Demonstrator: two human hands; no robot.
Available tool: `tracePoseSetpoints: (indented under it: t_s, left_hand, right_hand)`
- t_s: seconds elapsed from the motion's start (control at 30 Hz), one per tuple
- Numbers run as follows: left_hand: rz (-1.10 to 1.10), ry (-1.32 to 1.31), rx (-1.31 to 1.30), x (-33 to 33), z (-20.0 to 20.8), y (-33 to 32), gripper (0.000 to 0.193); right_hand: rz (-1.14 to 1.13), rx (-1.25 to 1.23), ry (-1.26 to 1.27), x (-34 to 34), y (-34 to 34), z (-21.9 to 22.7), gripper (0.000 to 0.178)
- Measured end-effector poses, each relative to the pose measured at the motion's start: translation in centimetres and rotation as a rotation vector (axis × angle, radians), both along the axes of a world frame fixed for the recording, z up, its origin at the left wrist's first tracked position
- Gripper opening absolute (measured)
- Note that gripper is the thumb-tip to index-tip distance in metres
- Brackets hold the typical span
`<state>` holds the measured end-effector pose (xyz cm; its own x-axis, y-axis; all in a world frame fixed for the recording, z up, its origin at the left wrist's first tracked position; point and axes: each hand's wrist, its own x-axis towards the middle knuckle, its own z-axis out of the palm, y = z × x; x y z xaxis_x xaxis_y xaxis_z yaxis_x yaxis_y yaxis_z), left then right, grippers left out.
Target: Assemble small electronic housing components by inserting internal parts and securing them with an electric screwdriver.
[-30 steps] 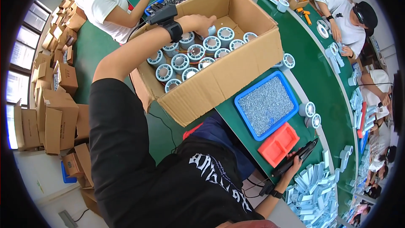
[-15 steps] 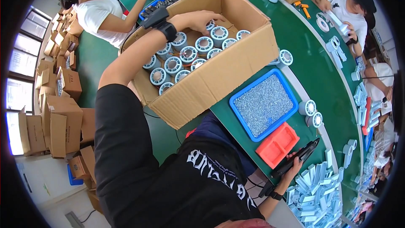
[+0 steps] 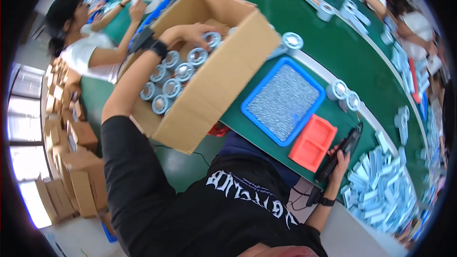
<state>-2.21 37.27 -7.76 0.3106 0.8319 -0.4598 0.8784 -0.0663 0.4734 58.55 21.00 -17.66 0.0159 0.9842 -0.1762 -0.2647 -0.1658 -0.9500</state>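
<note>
My left hand (image 3: 193, 33) reaches into an open cardboard box (image 3: 223, 74), its fingers curled round a light-blue cylindrical housing (image 3: 212, 41) with a slotted ring top. Several similar housings (image 3: 171, 87) stand in the box, with thin wires between some of them. In my right hand (image 3: 341, 163), at the table's near edge, is a black electric screwdriver (image 3: 352, 139), its tip pointing away from me. A red two-compartment tray (image 3: 313, 143) lies just left of it. Beyond that sits a blue tray (image 3: 247, 110) filled with small metal screws.
Light-blue plastic pieces (image 3: 381, 185) are heaped at the right. Two housings (image 3: 338, 89) stand past the screw tray, another housing (image 3: 292, 41) near the box. A co-worker (image 3: 81, 33) at the left holds a white ring; others work across the green table (image 3: 304, 19). Cartons (image 3: 78, 166) line the left.
My view has shifted, and the box appears lower and further left. My left hand's fingers have come down round a housing. The right hand still holds the screwdriver.
</note>
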Motion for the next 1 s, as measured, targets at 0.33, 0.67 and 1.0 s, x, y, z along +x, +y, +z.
tracePoseSetpoints:
  t_s: [0.33,0.67,1.0]
  left_hand:
    - [0.166,-0.120,0.378,-1.2,-2.7,-1.7,0.068]
    - [0.106,0.130,0.591,-1.4,-3.7,-0.9,0.057]
    - [0.158,0.152,0.866,-0.9,2.9,-0.6,0.069]
  right_hand:
    - [-0.109,-0.050,-0.977,-1.6,2.6,5.6,0.053]
    - [0.076,0.336,-1.008,-0.6,1.8,13.6,0.041]
    - [0.149,1.646,-0.465,-2.1,-3.4,22.5,0.011]
